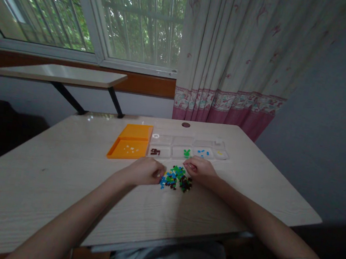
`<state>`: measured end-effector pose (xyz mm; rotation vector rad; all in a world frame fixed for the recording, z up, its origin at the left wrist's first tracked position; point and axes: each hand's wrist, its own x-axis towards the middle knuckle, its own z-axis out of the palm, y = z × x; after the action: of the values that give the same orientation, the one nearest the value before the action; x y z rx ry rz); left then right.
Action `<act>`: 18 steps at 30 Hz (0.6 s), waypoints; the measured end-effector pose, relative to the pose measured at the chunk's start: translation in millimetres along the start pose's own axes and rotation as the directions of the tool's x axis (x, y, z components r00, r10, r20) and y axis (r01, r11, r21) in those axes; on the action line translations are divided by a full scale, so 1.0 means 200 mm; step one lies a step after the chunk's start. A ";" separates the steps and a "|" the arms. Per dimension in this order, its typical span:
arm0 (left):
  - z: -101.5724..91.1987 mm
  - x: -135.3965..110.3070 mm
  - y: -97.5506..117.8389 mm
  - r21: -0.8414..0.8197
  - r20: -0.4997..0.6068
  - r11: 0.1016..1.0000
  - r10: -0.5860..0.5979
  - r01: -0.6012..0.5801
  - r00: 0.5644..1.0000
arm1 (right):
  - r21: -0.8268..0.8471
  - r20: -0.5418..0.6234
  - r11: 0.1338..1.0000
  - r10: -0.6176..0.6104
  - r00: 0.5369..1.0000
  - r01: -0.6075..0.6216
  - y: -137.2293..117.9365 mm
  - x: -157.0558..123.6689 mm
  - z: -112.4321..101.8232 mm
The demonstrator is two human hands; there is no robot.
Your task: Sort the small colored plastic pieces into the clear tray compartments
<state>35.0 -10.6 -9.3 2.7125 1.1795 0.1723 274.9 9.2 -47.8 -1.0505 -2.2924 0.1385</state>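
Note:
A pile of small coloured pieces, green, blue, dark brown and a little yellow, lies on the table between my hands. At its left edge is my left hand, fingers curled in by the blue pieces. My right hand hovers by the pile's upper right, fingers pinched together. What either hand grips, if anything, is too small to make out. Behind the pile, a clear divided tray holds brown pieces, green pieces, blue pieces and yellow pieces in separate compartments.
Left of the clear tray, an orange open case has several white pieces in its near half. A raised white shelf on black legs stands at the back left. A round brown disc sits near the table's back edge, before the curtain.

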 end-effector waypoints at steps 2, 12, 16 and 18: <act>-0.01 0.00 0.01 -0.009 -0.019 1.000 -0.013 0.013 1.000 | 0.006 -0.006 1.000 -0.013 1.000 0.013 -0.01 0.00 0.00; 0.05 0.04 0.05 -0.168 -0.235 0.986 -0.027 -0.013 0.972 | -0.019 -0.023 0.982 -0.188 0.982 0.187 -0.13 -0.03 0.02; 0.06 0.04 0.05 -0.138 -0.257 0.990 -0.010 -0.026 0.966 | -0.029 -0.034 0.986 -0.168 0.985 0.167 -0.13 -0.03 0.03; 0.07 0.05 0.05 -0.131 -0.270 0.991 -0.015 -0.021 0.963 | -0.022 -0.048 0.986 -0.165 0.985 0.164 -0.13 -0.03 0.03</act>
<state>51.1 -12.6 -19.9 2.6330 1.1825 0.6168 257.4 -11.1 -47.6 -0.8589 -2.3273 0.0244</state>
